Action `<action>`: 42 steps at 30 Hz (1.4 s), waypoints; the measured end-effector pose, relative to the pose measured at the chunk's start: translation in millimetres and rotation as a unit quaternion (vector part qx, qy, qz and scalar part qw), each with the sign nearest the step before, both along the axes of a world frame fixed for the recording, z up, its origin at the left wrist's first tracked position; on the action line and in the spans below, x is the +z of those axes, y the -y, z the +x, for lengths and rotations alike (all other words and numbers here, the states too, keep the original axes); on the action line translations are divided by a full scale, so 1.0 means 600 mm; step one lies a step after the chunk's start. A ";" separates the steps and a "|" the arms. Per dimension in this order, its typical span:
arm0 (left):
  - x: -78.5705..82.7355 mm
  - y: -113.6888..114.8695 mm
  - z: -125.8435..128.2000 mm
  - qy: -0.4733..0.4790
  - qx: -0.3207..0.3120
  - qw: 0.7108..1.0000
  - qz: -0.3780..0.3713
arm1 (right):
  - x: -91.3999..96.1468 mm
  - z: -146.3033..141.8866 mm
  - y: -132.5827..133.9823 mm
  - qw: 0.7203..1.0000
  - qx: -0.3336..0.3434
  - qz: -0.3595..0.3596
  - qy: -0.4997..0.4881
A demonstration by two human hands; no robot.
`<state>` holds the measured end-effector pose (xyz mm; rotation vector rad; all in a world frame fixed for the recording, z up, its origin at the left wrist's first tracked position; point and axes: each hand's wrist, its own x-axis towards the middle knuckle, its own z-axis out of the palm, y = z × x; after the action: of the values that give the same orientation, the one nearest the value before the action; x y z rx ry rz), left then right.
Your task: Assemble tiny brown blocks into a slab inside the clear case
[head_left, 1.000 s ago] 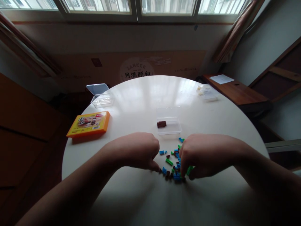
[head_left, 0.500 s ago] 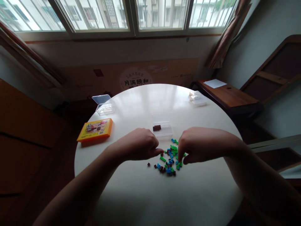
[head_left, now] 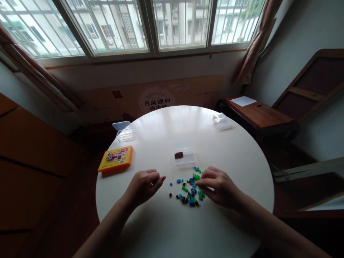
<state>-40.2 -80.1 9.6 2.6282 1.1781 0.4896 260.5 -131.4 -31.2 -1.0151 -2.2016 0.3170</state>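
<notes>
A loose pile of small toy building bricks (head_left: 191, 200) in blue, green and dark brown lies on the white round table (head_left: 161, 229). My right hand (head_left: 219, 186) is at the pile's right edge. Its fingertips reach over the bricks, with a gap between finger and thumb, and I see nothing held. To the left of the pile, my left hand (head_left: 143, 184) hovers with most fingers curled and one digit pointing toward the bricks. No brick shows in it. Between this hand and the pile lie a few separate blue bricks (head_left: 178, 181) and a brown brick (head_left: 170, 195).
Beyond the pile is an open clear plastic case (head_left: 185, 159) holding a dark brown brick assembly (head_left: 178, 155). An orange-yellow box (head_left: 116, 158) and another open clear case (head_left: 125, 135) stand at the left edge. A clear package (head_left: 222, 122) sits at the far right.
My left hand has drawn back left from the pile, and several blue bricks now lie apart on that side. My right hand's fingers have spread a little. The view has tilted up.
</notes>
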 end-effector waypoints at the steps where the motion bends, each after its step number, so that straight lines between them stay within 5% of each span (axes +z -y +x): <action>1: -0.011 0.010 -0.010 0.008 0.024 1.000 -0.007 | 0.000 -0.003 -0.004 1.000 0.014 0.004 0.002; 5: -0.042 0.043 -0.043 0.033 0.110 0.993 -0.015 | -0.003 -0.014 -0.024 0.997 0.072 0.010 0.036; 11: -0.054 0.050 -0.060 0.061 0.206 0.976 0.016 | -0.013 -0.010 -0.028 0.998 0.062 0.012 0.019; 42: -0.059 0.030 -0.070 0.101 0.210 0.972 -0.039 | -0.018 -0.025 -0.023 0.998 0.052 -0.014 0.018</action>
<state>-82.2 -98.1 -25.9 2.1965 1.6485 0.7469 245.3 -117.9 -41.8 -0.9305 -2.2932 0.3792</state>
